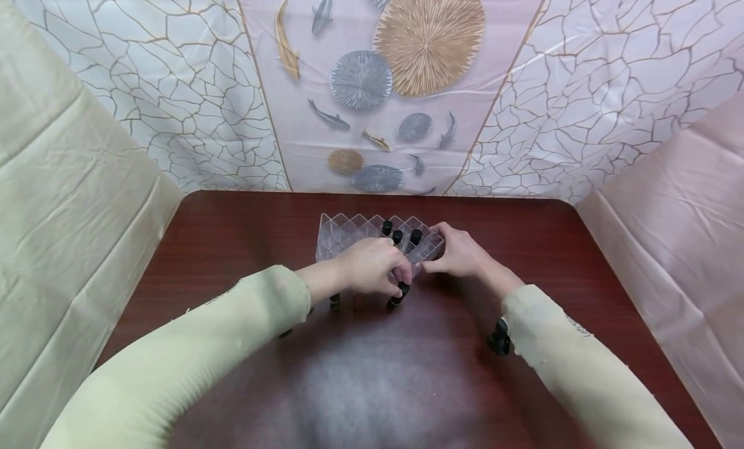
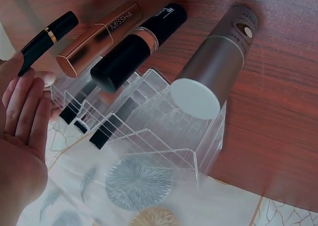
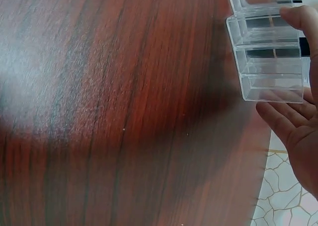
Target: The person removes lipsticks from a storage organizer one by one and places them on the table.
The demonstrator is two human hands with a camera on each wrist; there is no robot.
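Pinching a black tube (image 1: 396, 300), left hand (image 1: 374, 265) has tabletop (image 1: 360, 378) nearward; right hand (image 1: 463, 252) grips the clear organizer (image 1: 356, 230) at its right edge.

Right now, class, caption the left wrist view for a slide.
Left fingers hold a black tube near a clear organizer.

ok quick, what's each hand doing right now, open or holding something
Left hand: holding a gold-banded black tube, pinched in its fingers.
Right hand: holding one end of the clear organizer.
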